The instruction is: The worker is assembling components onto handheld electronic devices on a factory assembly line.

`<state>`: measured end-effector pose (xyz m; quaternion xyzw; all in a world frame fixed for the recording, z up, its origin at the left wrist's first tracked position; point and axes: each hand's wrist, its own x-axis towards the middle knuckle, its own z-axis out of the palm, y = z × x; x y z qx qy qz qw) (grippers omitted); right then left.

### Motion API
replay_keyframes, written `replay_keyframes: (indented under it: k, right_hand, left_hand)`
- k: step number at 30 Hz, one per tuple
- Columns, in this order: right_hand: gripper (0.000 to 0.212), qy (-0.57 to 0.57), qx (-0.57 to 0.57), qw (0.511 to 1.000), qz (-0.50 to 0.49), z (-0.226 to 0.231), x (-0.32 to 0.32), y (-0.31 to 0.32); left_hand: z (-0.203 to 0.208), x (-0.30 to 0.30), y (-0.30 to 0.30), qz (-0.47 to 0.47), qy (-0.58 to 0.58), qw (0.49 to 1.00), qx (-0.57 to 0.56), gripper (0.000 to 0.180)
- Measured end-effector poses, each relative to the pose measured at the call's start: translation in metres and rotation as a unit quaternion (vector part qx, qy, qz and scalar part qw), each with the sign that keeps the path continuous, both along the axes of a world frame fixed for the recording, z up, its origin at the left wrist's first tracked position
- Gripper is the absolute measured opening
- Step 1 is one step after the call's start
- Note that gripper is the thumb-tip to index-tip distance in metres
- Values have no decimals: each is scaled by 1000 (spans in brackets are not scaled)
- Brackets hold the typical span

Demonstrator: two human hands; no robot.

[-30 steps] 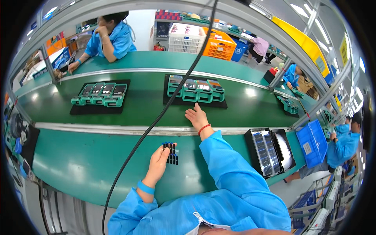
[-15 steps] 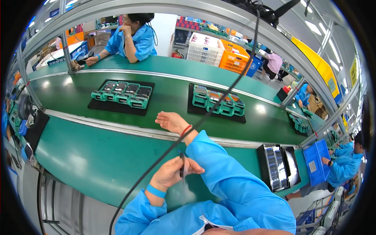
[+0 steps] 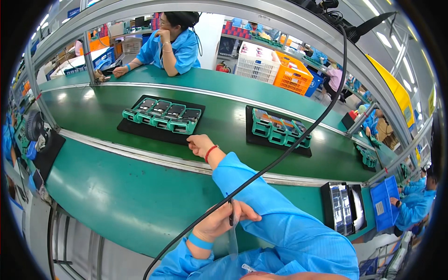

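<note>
Fingers of my left hand (image 3: 248,211) are clamped on a dark strip (image 3: 231,214), held above the near surface (image 3: 121,172) with clear film (image 3: 234,242) hanging below. The strip shows edge-on, its long axis nearly upright in view, upper end pointing toward the belt (image 3: 225,128). I judge it light, thin and easily scratched, best pinched by its edges. My right fingers (image 3: 192,140) are bunched by the near edge of a black mat (image 3: 148,132) under a green tray (image 3: 176,125); whether they grip, I cannot tell.
</note>
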<state>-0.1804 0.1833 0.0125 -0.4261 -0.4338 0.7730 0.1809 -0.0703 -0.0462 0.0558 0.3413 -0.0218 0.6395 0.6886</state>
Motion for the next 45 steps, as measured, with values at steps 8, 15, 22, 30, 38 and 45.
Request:
replay_keyframes:
  k: [8, 15, 22, 30, 38, 45]
  right_hand:
    - [19, 33, 129, 991, 5, 9, 74, -71]
    - [21, -29, 66, 996, -50, 39, 300, -110]
    - [17, -49, 49, 993, -98, 34, 487, -103]
    - [57, -306, 740, 597, 41, 84, 470, -123]
    - [64, -283, 804, 496, 166, 57, 423, -97]
    - [55, -281, 790, 475, 266, 59, 417, -91]
  left_hand:
    - [-11, -17, 6, 25, 94, 995, -29, 44]
    - [-4, 3, 5, -84, 231, 969, -39, 36]
    - [42, 39, -26, 195, 679, 699, 113, 18]
    - [46, 37, -19, 260, 838, 432, 207, 14]
    - [28, 51, 10, 317, 828, 366, 285, 22]
    - [23, 48, 12, 289, 848, 336, 291, 22]
